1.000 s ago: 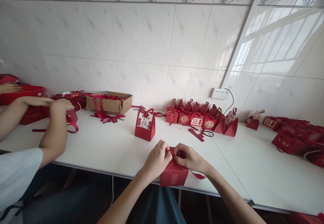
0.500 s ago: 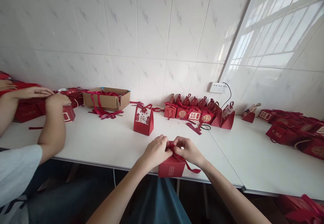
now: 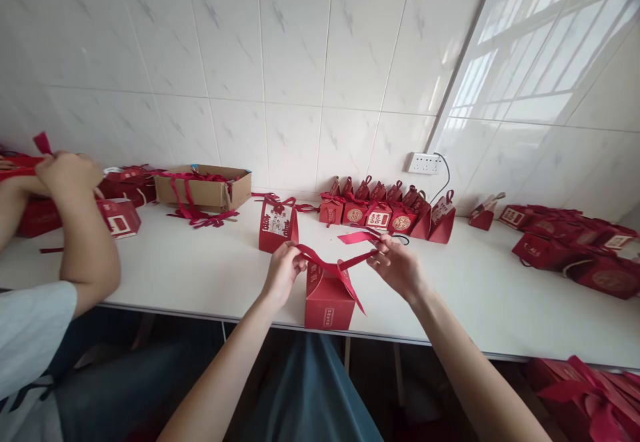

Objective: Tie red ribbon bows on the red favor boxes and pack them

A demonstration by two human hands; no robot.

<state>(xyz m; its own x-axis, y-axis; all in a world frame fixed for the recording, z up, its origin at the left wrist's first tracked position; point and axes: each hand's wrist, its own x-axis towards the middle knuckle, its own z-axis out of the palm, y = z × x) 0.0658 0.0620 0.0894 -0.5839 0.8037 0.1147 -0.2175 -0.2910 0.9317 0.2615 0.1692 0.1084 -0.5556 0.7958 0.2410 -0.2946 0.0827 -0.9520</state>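
A small red gift box [image 3: 326, 300] stands at the front edge of the white table [image 3: 210, 275], right before me. A red ribbon [image 3: 334, 266] runs across its top. My left hand [image 3: 283, 271] pinches the ribbon's left end, fingers closed. My right hand [image 3: 399, 266] pinches the right end, and the ribbon is stretched out between both hands above the box. One loose tail hangs down the box's front.
A finished red box with a photo [image 3: 277, 227] stands just behind. A row of red boxes [image 3: 385, 213] lines the wall, more lie at the right [image 3: 575, 249]. A cardboard box of ribbons [image 3: 205, 187] sits at back left. Another person's hands [image 3: 67, 172] work with ribbon at the left.
My hands have moved apart from the box's top, drawing the ribbon out sideways. The person at the left has raised both hands with a ribbon. The view has tilted down a little.
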